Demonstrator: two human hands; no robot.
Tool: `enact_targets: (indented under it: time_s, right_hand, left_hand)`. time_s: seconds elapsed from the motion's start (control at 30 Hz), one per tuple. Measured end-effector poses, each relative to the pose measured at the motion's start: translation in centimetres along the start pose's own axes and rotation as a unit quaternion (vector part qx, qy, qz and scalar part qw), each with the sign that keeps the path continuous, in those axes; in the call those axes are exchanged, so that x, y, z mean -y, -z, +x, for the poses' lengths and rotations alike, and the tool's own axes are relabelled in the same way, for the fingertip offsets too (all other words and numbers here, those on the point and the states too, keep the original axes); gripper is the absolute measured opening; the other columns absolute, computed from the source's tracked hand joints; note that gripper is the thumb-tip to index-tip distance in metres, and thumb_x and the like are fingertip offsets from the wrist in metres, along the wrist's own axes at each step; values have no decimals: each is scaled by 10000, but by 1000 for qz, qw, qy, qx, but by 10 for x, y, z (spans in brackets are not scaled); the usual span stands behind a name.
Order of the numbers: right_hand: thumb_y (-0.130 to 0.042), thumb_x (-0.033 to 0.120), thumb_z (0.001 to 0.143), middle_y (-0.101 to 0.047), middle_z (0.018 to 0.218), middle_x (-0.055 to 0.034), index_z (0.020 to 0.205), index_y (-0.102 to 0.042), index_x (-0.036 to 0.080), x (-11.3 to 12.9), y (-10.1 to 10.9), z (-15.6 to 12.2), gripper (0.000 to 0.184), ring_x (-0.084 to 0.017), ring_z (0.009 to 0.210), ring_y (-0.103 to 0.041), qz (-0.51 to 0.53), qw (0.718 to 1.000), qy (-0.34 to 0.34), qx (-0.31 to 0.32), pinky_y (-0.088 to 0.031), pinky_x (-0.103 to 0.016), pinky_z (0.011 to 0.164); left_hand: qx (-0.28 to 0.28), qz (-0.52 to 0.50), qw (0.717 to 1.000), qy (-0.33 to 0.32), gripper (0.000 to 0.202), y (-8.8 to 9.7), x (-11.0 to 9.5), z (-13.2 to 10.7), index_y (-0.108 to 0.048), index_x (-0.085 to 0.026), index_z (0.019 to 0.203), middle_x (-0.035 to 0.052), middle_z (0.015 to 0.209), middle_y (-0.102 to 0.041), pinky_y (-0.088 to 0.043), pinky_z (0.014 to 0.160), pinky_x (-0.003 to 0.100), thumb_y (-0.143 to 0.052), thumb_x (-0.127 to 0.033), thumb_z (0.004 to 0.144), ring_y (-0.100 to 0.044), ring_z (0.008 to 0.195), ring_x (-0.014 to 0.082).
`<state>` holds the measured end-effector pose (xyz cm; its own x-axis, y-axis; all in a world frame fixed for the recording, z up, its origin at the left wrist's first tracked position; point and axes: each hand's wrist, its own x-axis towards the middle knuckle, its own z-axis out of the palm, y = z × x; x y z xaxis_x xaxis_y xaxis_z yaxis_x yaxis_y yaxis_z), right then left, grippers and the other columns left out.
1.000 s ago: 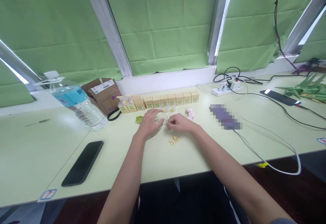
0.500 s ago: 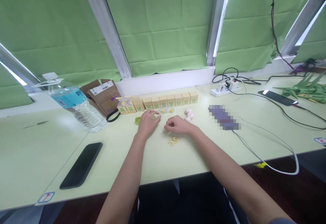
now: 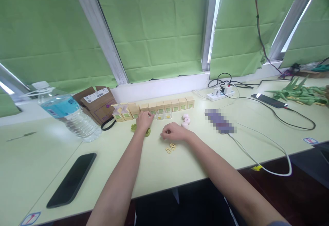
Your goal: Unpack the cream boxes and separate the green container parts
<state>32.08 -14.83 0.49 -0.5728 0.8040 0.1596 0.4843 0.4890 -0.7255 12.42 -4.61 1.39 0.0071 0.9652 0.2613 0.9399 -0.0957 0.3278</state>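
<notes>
My left hand (image 3: pixel 144 120) is at the row of small cream boxes (image 3: pixel 168 106), its fingers closed together. What they hold, if anything, I cannot make out. Beside its fingertips stand clear little containers (image 3: pixel 159 116) with yellow marks. Green pieces (image 3: pixel 133 127) lie on both sides of the left wrist. My right hand (image 3: pixel 175 131) rests low over the table with curled fingers, and whatever may be in them is hidden. Thin yellow loops (image 3: pixel 170 147) lie just in front of it. Pale pink round pieces (image 3: pixel 186 120) sit behind it.
A large water bottle (image 3: pixel 69 111) leans at the left by an open cardboard box (image 3: pixel 99 104). A black phone (image 3: pixel 72 179) lies front left. To the right are a blurred-out device (image 3: pixel 220 120) on a white cable, a power strip (image 3: pixel 220 95), another phone (image 3: pixel 268 100) and green plastic pieces (image 3: pixel 300 92).
My left hand has moved forward towards the boxes, uncovering a green piece beside its wrist. My right hand keeps its curled pose. The camera view has shifted a little.
</notes>
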Motion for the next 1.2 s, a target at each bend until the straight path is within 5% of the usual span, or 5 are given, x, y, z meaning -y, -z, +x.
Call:
enact_targets:
  time_s: [0.27,0.67,0.83,1.0,1.2]
  right_hand:
    - [-519,243,846,-607,657,12,690,-660,151,-2,-1,1,229,-96,589,-448,-4,1000,-5,4,-323,-239,571]
    - [-521,244,852,-588,631,21,692,-671,151,-4,-2,3,239,-92,579,-435,-15,1000,-7,5,-319,-237,571]
    - [-533,256,863,-608,649,15,701,-689,154,2,-1,2,247,-94,588,-453,-22,1000,-16,4,-311,-239,571]
    - [-538,267,868,-575,626,23,683,-671,157,4,0,2,253,-92,581,-438,-30,999,-10,-1,-297,-241,575]
    - [-535,278,868,-548,610,31,677,-662,168,4,0,1,255,-98,602,-431,-32,999,-13,4,-279,-243,571]
  left_hand:
    - [37,0,999,-11,558,-5,-13,-2,-725,-190,907,178,1149,-684,-467,935,428,-336,-586,957,-628,1120,321]
    - [-3,-60,998,-29,275,11,-7,0,-593,-216,1099,118,1122,-697,-476,931,402,-397,-341,953,-640,1075,272]
    - [-44,-24,998,-34,431,26,4,18,-478,-195,1330,159,1277,-614,-450,1012,427,-432,-192,901,-596,1195,285]
    - [29,61,993,-97,646,27,10,44,-382,-137,1457,197,1485,-475,-385,1115,392,-476,-87,820,-486,1364,293]
    - [76,116,982,-128,703,18,15,64,-430,-180,1416,144,1526,-451,-389,1107,338,-515,-33,733,-479,1371,262]
